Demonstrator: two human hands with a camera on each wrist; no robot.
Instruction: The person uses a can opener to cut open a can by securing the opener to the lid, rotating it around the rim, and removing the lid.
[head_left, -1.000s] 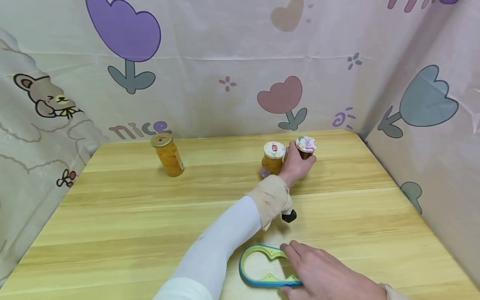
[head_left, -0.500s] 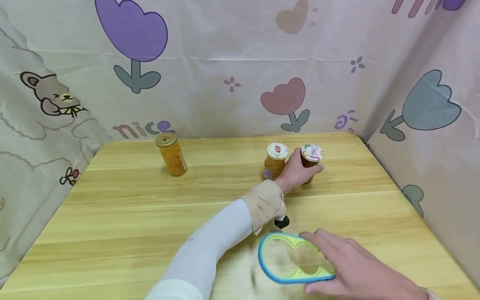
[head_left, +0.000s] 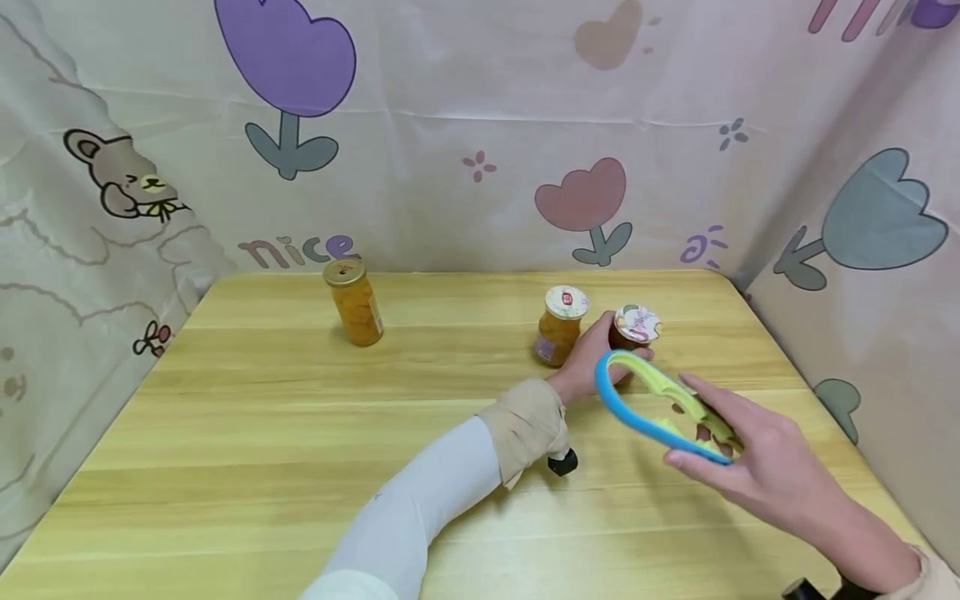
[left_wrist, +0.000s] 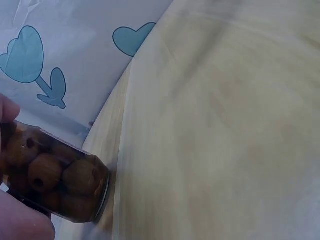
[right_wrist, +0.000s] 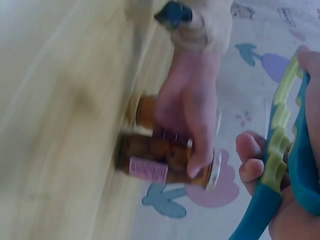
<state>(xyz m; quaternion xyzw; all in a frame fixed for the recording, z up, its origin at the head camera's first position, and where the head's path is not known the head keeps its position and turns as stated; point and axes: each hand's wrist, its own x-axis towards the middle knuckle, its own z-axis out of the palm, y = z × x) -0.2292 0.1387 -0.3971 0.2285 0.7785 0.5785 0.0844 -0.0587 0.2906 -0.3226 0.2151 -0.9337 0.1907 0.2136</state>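
My left hand (head_left: 588, 360) grips a glass jar (left_wrist: 55, 175) of dark round fruit by its upper part, fingers on one side and thumb on the other. The jar stands upright, its base right at the tabletop, and its white patterned lid (head_left: 637, 323) shows above the hand. Held in my right hand (head_left: 780, 467) is a blue and green jar opener (head_left: 637, 421), tilted above the table. Its rounded end overlaps the left hand and the jar's lower part in the head view. Toothed green inner edges (right_wrist: 276, 150) show in the right wrist view.
Just left of the left hand stands a jar of orange fruit (head_left: 561, 333) with a white lid. Farther left is another orange fruit jar (head_left: 356, 307) with a gold lid. A printed cloth (head_left: 435, 200) hangs behind the wooden table (head_left: 300, 467).
My right hand has lifted the jar opener off the table and carried it forward and right, up to the dark jar. My left hand has drawn that jar slightly nearer.
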